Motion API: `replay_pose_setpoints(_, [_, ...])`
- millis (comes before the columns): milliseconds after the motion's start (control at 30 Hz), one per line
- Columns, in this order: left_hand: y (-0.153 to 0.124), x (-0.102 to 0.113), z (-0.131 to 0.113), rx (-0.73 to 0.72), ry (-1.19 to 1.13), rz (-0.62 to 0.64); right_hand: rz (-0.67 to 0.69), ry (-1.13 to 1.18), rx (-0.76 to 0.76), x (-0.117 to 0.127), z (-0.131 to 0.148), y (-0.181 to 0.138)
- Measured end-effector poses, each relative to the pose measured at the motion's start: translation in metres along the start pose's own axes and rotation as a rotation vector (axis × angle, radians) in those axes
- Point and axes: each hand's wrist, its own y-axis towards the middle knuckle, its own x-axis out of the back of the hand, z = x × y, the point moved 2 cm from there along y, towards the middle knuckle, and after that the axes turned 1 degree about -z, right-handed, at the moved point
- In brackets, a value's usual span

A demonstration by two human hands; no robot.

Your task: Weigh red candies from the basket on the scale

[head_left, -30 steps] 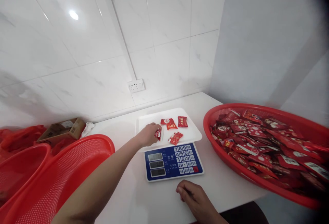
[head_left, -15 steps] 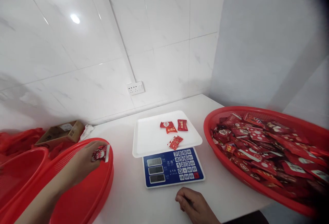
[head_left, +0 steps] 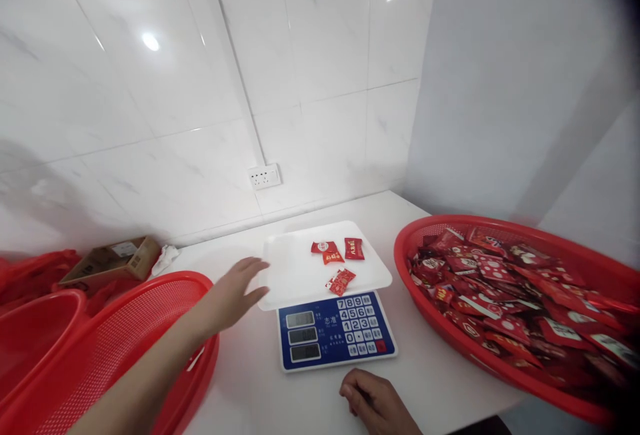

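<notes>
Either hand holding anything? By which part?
Left hand: nothing, open near the tray. Right hand: curled, no item showing; can't tell if it hides one.

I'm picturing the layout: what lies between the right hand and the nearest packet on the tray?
In the head view, from the right hand to the packet: a strip of table, the scale's blue panel, then the tray's near edge.

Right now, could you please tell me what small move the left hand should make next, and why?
I would probably bring the left hand over the white tray toward the patterned red packet: the hand is open and looks empty, and that packet lies near the tray's front edge, apart from the other three packets.
</notes>
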Motion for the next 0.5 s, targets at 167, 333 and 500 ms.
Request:
replay_pose_setpoints(167, [0.074, -0.039, -0.059, -0.254, -0.048, 0.145, -0.007, -0.025, -0.014, -0.003, -0.007, 0.002])
replay_pose_setpoints(333, [0.132, -0.07, -0.084, -0.23, 0.015, 0.263, -0.035, -0.009, -0.022, -0.002, -0.006, 0.002])
replay_pose_setpoints(500, [0.151, -0.077, -0.089, -0.187, 0.066, 0.329, -0.043, -0.012, -0.043, -0.001, -0.004, 0.002])
